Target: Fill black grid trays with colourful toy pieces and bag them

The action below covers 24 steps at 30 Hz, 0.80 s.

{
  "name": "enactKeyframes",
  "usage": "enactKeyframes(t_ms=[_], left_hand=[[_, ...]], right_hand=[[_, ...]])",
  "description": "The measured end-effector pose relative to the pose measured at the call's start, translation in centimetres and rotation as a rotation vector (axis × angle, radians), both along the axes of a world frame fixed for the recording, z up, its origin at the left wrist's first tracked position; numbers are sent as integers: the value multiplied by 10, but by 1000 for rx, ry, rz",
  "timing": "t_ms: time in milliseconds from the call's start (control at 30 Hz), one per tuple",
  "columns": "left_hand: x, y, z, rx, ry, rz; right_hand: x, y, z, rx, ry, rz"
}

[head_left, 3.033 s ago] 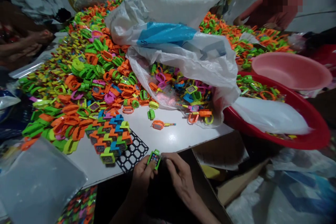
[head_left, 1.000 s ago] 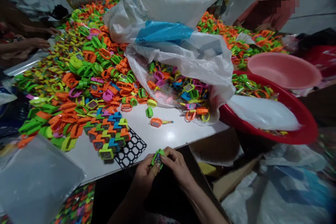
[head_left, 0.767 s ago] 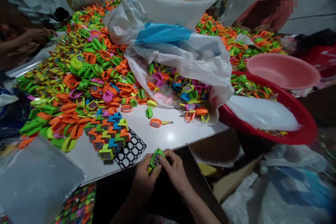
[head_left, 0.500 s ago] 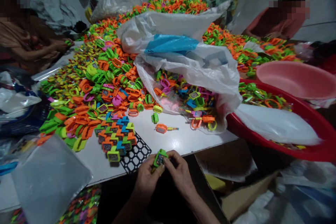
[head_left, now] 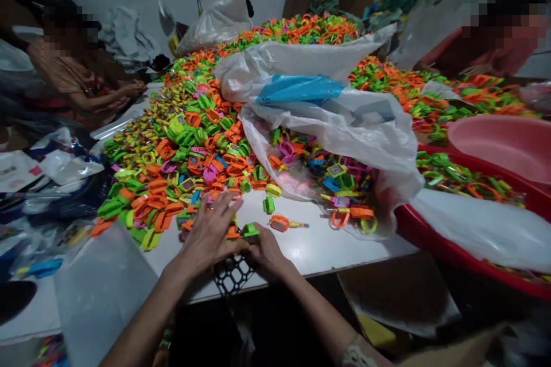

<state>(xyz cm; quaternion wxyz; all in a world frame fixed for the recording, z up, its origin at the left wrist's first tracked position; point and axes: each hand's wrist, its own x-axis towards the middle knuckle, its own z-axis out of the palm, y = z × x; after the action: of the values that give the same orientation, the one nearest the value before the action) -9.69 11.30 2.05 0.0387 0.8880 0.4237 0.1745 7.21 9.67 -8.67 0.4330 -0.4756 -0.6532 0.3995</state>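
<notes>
My left hand [head_left: 210,228] lies with its fingers spread over the toy watches fixed in a block on the black plastic grid [head_left: 232,276], hiding most of them. Its thumb reaches right, close to my right hand [head_left: 267,252]. The right fingers are closed at a green toy watch [head_left: 250,230] at the right side of the block; the fingertips are partly hidden. Just beyond, on the white table [head_left: 310,252], lie an orange toy watch [head_left: 279,223] with a yellow stick-like piece beside it, and a small green toy watch [head_left: 268,205].
A big heap of toy watches [head_left: 202,132] covers the table behind. A white plastic sack [head_left: 327,109] spills more of them. Red basin [head_left: 413,223] and pink basin [head_left: 499,137] stand right; a clear bag [head_left: 103,281] hangs at the left edge. Two people sit across, left and right.
Both hands have moved from the table's front edge forward onto the grid, taking the green toy watch along. My left hand has let go and spread over the block. The view has tilted up and left.
</notes>
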Motion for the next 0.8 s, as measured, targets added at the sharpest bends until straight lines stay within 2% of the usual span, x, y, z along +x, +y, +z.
enactKeyframes(t_ms=[67,200,300,367,433,500,600,667,733,800], left_hand=[[-3,15,-13,-94,131,-80],[-3,20,-34,-126,144,-123],[-8,25,-33,-101,138,-126],[-11,30,-29,-103,128,-134],[-11,34,-25,-118,114,-160],[-5,38,-23,-127,100,-170],[10,47,-21,-145,85,-168],[21,55,-19,-167,78,-178],[28,60,-15,-179,75,-194],[26,58,-10,-149,46,-164]], right_hand=[[-2,2,-7,52,-122,45],[-13,4,-14,55,-362,61],[-25,13,-11,19,-499,42],[-20,15,-5,17,-481,66],[1,11,3,44,-382,59],[36,3,10,66,-341,-59],[87,-6,18,-17,-598,-311],[102,-10,23,-81,-696,-339],[94,-16,25,-109,-568,-295],[67,-24,23,-110,-297,-223]])
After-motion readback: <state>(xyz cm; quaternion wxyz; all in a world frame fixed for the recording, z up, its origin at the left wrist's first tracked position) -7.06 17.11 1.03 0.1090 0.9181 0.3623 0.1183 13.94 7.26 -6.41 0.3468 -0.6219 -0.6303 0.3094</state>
